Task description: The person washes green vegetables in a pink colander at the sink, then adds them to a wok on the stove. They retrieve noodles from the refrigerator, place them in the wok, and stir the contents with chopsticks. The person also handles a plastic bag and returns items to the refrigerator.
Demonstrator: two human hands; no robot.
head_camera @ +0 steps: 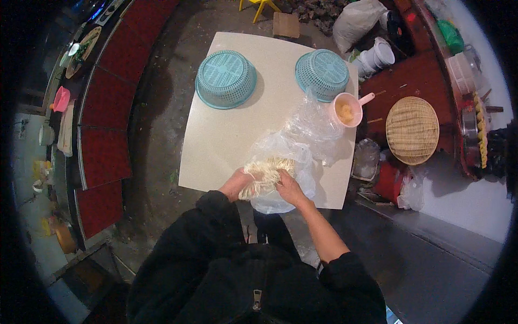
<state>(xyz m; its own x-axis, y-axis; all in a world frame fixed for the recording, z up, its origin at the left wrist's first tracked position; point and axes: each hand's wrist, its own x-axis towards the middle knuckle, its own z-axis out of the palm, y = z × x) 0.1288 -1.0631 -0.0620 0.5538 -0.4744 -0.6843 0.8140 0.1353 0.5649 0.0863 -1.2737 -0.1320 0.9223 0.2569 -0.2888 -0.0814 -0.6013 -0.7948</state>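
My left hand [238, 183] holds a bundle of pale noodle-like strands [261, 178] at its left side, with the fingers partly hidden under it. My right hand [289, 187] grips the strands from the right. Both hands are over a clear plastic bag [303, 186] at the near edge of the cream table [218, 150]; more strands lie on the open bag. Farther back, crumpled clear plastic [315, 121] spreads up to a pink handled scoop [347, 110] with a yellowish substance inside.
Two upturned turquoise plastic baskets [226, 79] [322, 75] stand on the table's far half. A round woven bamboo tray [412, 130] lies to the right, beyond the table edge. White buckets [376, 58] and a filled sack [356, 24] stand at the back right; red cabinets [105, 109] line the left.
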